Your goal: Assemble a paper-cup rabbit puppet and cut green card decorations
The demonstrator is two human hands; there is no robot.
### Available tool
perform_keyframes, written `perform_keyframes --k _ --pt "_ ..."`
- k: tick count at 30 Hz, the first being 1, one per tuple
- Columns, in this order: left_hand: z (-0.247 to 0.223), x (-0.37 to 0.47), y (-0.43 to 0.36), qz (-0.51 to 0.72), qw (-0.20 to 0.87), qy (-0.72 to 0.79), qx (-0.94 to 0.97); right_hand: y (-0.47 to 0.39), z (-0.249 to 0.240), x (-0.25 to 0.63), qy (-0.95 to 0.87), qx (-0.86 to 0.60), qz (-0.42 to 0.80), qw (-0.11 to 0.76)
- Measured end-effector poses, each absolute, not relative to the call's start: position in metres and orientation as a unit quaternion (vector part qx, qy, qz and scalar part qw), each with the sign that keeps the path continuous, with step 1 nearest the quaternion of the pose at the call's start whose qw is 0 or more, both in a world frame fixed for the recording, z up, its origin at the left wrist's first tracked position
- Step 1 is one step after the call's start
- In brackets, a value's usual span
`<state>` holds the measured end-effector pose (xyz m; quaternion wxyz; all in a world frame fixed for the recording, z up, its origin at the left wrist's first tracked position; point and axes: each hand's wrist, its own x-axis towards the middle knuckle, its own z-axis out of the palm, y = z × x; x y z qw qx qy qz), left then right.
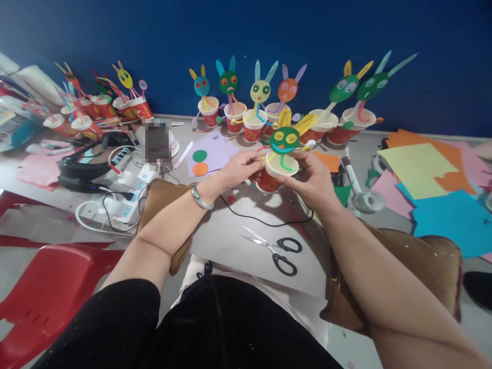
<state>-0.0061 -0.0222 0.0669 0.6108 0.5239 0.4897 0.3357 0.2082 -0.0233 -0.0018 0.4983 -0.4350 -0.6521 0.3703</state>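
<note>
Both my hands are around a red and white paper cup (282, 166) above the table. My left hand (246, 169) is closed at the cup's left side, its fingertips by the rim; a thin reddish strip shows just above them. My right hand (315, 179) grips the cup from the right, thumb across the front. Rising from the cup on a green stem is a green paper rabbit face (284, 140) with yellow ears, yellow eyes and a blue mouth. Black-handled scissors (272, 248) lie partly spread on the table below the cup.
Several finished rabbit cups (254, 125) line the blue wall, with more at far left. Coloured paper sheets (449, 215) and a glue bottle (363, 195) lie right. A power strip (132, 197), cables and black headset (86, 166) are left. A red chair (49, 292) stands lower left.
</note>
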Motion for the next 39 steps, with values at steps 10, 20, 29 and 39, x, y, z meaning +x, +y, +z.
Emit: perform_keyframes --k 10,20,29,39 --pt "0.058 -0.015 -0.017 0.375 0.603 0.474 0.521 -0.016 -0.014 0.209 -0.553 -0.451 0.438 0.546" --pt "0.05 -0.011 -0.016 0.4 0.543 0.473 0.566 -0.02 -0.012 0.2 -0.502 -0.477 0.438 0.573" --pt "0.056 -0.013 -0.019 0.377 0.581 0.449 0.565 -0.021 -0.015 0.199 -0.494 -0.462 0.473 0.565" --pt "0.053 -0.011 -0.019 0.414 0.542 0.453 0.574 -0.023 -0.014 0.195 -0.5 -0.472 0.451 0.568"
